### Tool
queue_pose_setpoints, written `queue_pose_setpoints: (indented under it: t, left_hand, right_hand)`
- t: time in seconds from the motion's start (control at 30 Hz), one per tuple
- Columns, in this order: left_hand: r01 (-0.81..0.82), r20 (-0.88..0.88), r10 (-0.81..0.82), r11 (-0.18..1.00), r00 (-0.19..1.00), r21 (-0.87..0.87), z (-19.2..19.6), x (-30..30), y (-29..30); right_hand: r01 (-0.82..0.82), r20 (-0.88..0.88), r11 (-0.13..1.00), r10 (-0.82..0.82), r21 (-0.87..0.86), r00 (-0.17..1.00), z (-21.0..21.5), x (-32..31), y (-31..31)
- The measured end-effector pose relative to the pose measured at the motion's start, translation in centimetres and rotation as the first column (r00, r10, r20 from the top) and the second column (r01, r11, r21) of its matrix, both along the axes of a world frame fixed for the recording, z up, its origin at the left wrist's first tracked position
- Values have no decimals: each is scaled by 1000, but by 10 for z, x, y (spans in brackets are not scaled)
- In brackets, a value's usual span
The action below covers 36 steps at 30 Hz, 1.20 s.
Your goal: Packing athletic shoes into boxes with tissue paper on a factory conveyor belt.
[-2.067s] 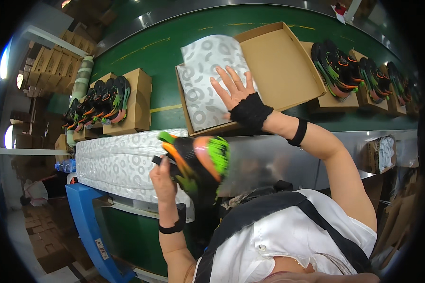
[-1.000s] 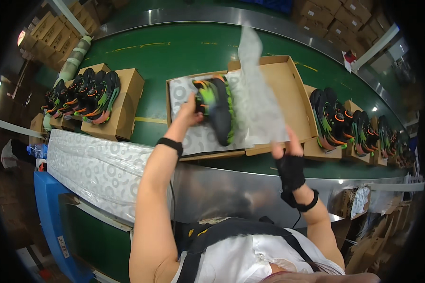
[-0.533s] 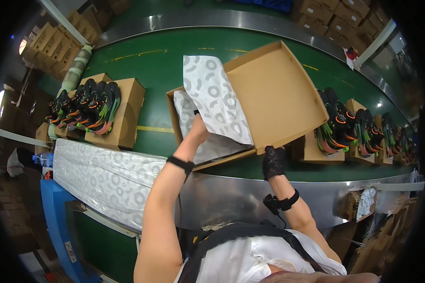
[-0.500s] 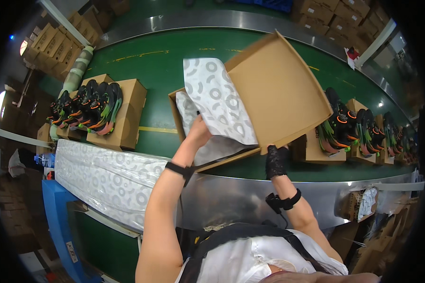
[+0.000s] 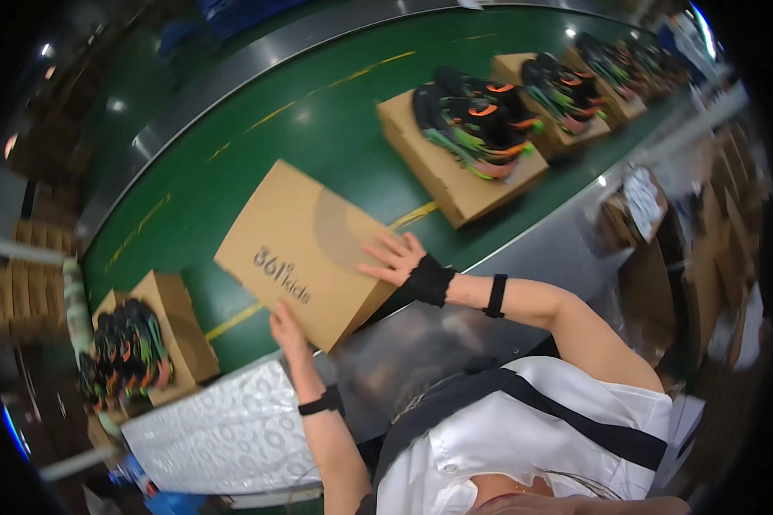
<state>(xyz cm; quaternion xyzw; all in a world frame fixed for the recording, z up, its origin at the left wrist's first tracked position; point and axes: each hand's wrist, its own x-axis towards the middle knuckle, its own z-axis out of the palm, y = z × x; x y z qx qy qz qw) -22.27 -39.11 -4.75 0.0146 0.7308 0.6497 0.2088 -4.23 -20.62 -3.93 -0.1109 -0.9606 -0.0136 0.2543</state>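
Observation:
A brown cardboard shoebox sits closed and at an angle on the green conveyor, with dark print and a darker ring on its lid. My right hand, in a black wrist band, lies on the lid's right part with its fingers spread. At the box's near left edge, my left hand grips the side with bent fingers. Its fingertips are partly hidden by the box. The contents of the box are out of sight under the lid.
Dark shoes with orange and green trim lie on boxes along the conveyor to the right. More shoes rest on boxes at the left. A stack of patterned white wrapping paper lies near my left forearm, beside the metal edge.
The lid has swung down, covering the box and its wrapping paper. My left hand has left the paper for the box's edge; my right hand has moved onto the lid. The view has turned.

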Motion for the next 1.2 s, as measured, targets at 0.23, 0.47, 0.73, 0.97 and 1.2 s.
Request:
queue_pose_setpoints:
  t: [0.23,0.47,0.73,0.97,1.2]
  left_hand:
    - [10,397,-282,825,874,565,46,6,-3]
    - [-1,334,-297,746,895,666,99,64,-51]
    - [-624,180,614,657,768,423,128,134,-253]
    - [-928,394,840,331,373,172,52,214,-351]
    - [-953,582,756,204,300,225,33,235,-363]
  right_hand:
    - [-122,-128,984,105,-128,986,83,-7,-19]
    - [-405,-394,914,374,3,840,152,68,-11]
    - [-75,-330,984,126,163,936,135,139,143]
    - [456,289,794,-362,-402,886,138,121,247]
    - [176,310,959,-101,-224,945,155,81,258]
